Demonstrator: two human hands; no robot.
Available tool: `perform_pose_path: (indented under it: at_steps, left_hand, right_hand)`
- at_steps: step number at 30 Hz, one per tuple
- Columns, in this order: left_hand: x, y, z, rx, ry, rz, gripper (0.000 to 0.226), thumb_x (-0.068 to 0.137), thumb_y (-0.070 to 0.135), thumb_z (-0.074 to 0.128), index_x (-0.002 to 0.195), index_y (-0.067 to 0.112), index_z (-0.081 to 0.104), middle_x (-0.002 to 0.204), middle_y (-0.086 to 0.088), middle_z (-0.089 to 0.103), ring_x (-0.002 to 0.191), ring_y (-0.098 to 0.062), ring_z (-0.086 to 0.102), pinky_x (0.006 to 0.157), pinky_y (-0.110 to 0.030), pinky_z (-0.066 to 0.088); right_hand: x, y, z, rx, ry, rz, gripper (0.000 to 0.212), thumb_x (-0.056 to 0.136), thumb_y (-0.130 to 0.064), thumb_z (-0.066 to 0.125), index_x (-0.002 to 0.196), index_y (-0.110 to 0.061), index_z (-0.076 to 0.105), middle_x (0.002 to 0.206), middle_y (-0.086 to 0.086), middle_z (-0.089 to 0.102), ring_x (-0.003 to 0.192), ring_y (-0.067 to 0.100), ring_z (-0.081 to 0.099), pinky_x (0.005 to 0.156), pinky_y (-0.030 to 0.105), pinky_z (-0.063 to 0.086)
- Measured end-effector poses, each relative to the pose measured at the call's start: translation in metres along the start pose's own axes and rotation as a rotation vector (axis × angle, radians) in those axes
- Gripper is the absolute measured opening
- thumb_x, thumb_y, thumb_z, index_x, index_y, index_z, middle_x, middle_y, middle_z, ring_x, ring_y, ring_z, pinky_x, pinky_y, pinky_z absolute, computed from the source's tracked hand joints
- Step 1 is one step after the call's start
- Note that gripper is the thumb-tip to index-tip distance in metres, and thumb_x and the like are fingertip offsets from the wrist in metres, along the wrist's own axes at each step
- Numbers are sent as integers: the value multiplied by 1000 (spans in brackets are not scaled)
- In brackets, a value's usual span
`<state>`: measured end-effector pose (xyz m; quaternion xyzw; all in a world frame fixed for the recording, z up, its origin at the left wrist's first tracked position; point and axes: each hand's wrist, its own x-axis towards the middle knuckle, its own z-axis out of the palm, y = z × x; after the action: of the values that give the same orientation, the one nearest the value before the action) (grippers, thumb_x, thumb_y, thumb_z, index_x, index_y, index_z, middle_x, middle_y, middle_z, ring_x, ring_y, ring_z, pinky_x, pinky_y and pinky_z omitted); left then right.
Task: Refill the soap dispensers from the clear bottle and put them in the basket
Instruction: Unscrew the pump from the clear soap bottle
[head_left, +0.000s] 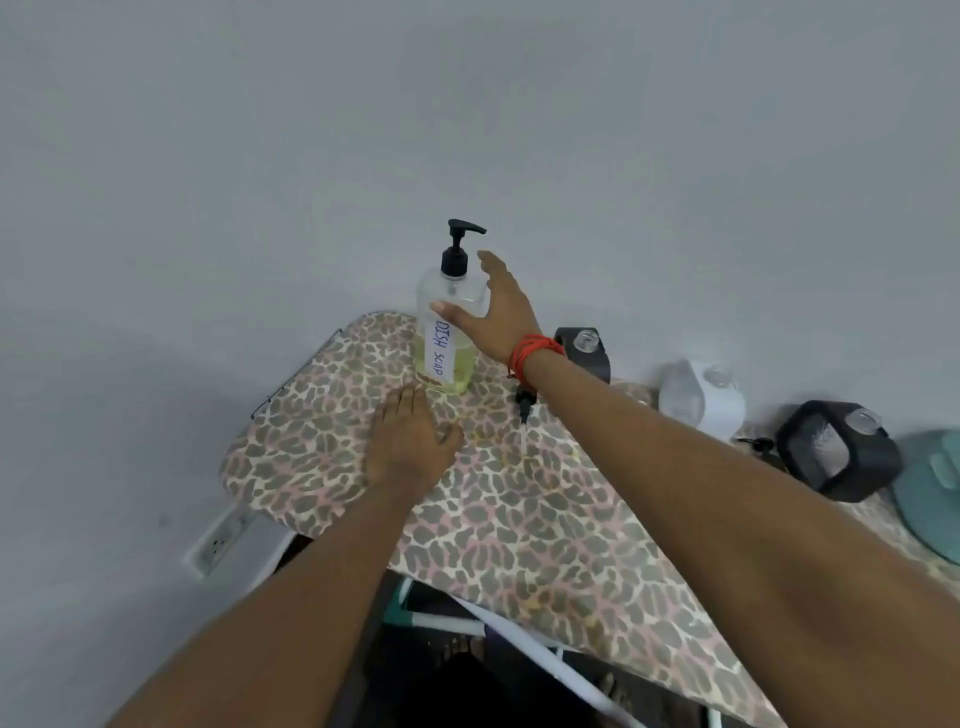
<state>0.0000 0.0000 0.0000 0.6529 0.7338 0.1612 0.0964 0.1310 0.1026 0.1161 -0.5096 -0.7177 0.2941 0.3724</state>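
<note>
Right hand (498, 317) spread wide at the clear bottle (441, 358), far end of the board (519, 519), not gripping yet; left hand (410, 441) lies flat and relaxed near its base. Looks like the pick-up: next, wrap the fingers firmly, then pour into the open dispensers (701, 400) on the right.

clear bottle (451, 288): see-through, yellow-green soap inside | pump (456, 249): black | label (440, 356): white, blue letters | ironing board cover (519, 519): cream, grey-brown leopard spots, pink lines | wrist band (535, 349): red-orange | near soap dispenser (841, 460): black | middle soap dispenser (714, 408): white | far soap dispenser (587, 358): black | basket (930, 499): pale green | wall (467, 104): pale grey
</note>
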Motion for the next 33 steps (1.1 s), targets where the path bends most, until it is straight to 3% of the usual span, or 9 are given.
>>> perform_pose_path:
  at_steps: [3, 6, 13, 19, 21, 23, 26, 30, 33]
  left_hand:
    - [2, -1, 2, -5, 13, -3, 86, 100, 61, 42, 162, 6, 21, 170, -11, 20, 158, -25, 14, 130, -40, 7]
    - [0, -1, 4, -27, 27, 11, 86, 99, 62, 43, 161, 5, 23, 169, -12, 22, 158, -25, 16, 130, -40, 8]
    - [1, -5, 3, -151, 59, 16, 92, 93, 61, 57, 160, 6, 28, 165, -13, 32, 155, -27, 26, 129, -42, 16]
    - [-29, 14, -11, -480, 63, 45, 119, 73, 61, 84, 162, 11, 23, 166, -11, 32, 153, -29, 29, 123, -48, 30]
    - [-49, 35, -15, -618, 69, 123, 124, 66, 62, 88, 162, 15, 24, 164, -6, 36, 150, -23, 34, 118, -41, 35]
    - [-69, 62, -21, -749, 90, 168, 130, 61, 66, 88, 162, 20, 20, 165, -1, 33, 149, -13, 33, 116, -32, 34]
    - [-97, 106, -31, -863, 97, 236, 137, 56, 78, 83, 163, 25, 15, 167, 5, 27, 152, -7, 27, 121, -34, 33]
    - [-125, 149, -41, -960, 153, 297, 117, 60, 61, 93, 155, 26, 34, 139, 8, 59, 122, -3, 61, 95, -24, 55]
    - [-143, 168, -43, -950, 207, 255, 92, 54, 60, 90, 131, 29, 51, 113, 13, 67, 100, -1, 67, 80, -32, 60]
  right_hand:
    - [8, -4, 4, -25, -32, -23, 83, 80, -58, 75, 147, -21, 41, 146, 2, 52, 125, 19, 53, 102, 35, 45]
    - [11, -5, 4, -27, -27, -8, 69, 80, -53, 78, 135, -20, 54, 127, -1, 63, 106, 15, 58, 88, 29, 47]
    - [-12, -13, -11, -55, 12, -32, 68, 75, -53, 83, 131, -21, 60, 123, -3, 67, 97, 11, 60, 85, 28, 49]
    - [-73, -21, -57, -46, 71, -1, 72, 62, -71, 78, 122, -32, 65, 102, -22, 64, 88, -12, 57, 70, 10, 43]
    - [-101, -22, -73, -69, 89, 7, 70, 59, -74, 75, 117, -37, 65, 96, -29, 62, 83, -16, 57, 63, 6, 41]
    - [-128, -22, -87, -97, 109, 20, 69, 57, -76, 72, 114, -37, 66, 95, -26, 64, 82, -11, 60, 65, 8, 42]
    - [-166, -20, -108, -116, 148, 21, 62, 60, -74, 75, 108, -35, 70, 88, -18, 68, 76, -3, 62, 65, 18, 44]
    - [-209, -24, -133, -86, 235, 29, 60, 59, -75, 78, 106, -38, 71, 90, -21, 70, 84, -10, 63, 64, 7, 42]
    - [-234, -27, -146, -59, 252, 52, 59, 58, -74, 79, 106, -40, 70, 93, -24, 71, 87, -12, 63, 67, 5, 44]
